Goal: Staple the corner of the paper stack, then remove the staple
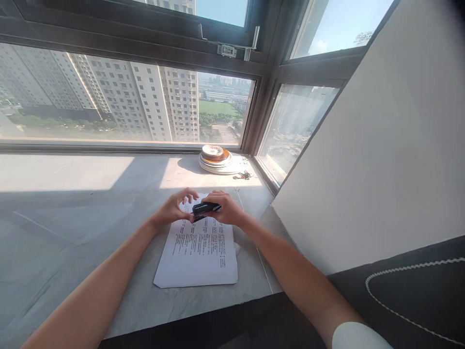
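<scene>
gripping a black stapler (205, 209) at the top edge of printed sheets (199, 252), right hand (227, 209) wrapped round it, left hand (175, 207) touching its front, fingers curled, tabletop (72, 213) beneath, plates (216, 160) near the window

We are looking at a wide grey stone window sill (90, 208), lying partly in sunlight and partly in shade. A stack of printed sheets (199, 257) is resting flat near its front edge. A pile of plates (217, 162) is sitting at the far corner, with a small dark bunch of keys (243, 175) lying just beside it.
</scene>
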The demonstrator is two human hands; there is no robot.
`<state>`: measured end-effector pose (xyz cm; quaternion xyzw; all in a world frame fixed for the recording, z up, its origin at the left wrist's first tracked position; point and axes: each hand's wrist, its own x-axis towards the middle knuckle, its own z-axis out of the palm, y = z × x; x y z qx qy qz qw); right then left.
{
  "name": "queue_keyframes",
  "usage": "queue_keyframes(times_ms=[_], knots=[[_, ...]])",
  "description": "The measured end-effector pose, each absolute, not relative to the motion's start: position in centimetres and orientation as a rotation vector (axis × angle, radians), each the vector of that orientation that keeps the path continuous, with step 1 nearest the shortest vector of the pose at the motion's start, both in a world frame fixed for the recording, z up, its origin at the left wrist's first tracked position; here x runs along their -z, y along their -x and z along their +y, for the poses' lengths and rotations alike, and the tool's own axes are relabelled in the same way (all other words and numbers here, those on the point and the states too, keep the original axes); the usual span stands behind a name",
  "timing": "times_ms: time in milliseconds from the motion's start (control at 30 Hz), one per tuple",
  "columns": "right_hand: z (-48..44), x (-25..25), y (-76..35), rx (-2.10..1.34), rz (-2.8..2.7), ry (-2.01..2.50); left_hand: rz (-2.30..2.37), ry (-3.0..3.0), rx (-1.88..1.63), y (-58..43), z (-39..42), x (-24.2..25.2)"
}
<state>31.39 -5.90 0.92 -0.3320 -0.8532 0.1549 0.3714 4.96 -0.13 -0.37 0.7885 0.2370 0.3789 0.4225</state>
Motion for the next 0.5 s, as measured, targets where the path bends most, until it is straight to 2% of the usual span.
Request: queue_keyframes(times_ms=[200,367,500], knots=[[-7.1,0.3,-27.4,-0.508,-2.153,0.966,0.463,-1.176,-1.408,-2.7,1.6,-0.7],[-8.1,0.5,-25.5,-0.582,-2.193,0.996,0.437,-1.046,-1.405,-2.7,1.9,-0.7],[-9.6,0.6,-28.7,-0.666,-2.140,1.003,0.429,-1.017,-1.407,-2.7,2.2,-0.3]])
